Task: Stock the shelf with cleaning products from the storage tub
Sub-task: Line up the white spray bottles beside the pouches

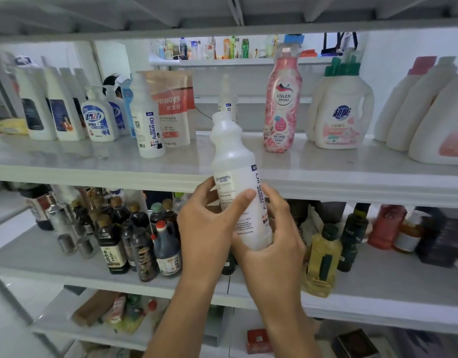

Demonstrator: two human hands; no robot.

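- A white shelving unit fills the view. Its upper shelf [67,156] holds cleaning products, and the lower shelf [42,254] holds dark sauce bottles [135,233] and one yellow oil bottle [323,257].
- Three white "Oil enemy" bottles show. One is the held bottle [235,177] at the centre. A standing bottle [148,125] is on the upper shelf at ten o'clock from it. A rear bottle [227,102] at twelve o'clock is partly hidden by the held one's neck.
- One pink bottle [282,104] stands at one o'clock.
- At two o'clock are white jugs [341,117]; three green caps can be counted.
- Three larger pale jugs [429,112] lean at the three o'clock edge.
- Two blue-labelled pump bottles [98,115] stand at ten o'clock, with refill pouches [173,109] just right of them.
- The held bottle is in the air before the upper shelf's front edge, its neck tilted toward eleven o'clock.
- The left hand [207,223] grips its lower half from the eight o'clock side, with the thumb laid across the label.
- The right hand [274,236] grips from the four o'clock side, cupping the base with its fingers wrapped round the body.
- Both forearms rise from six o'clock.
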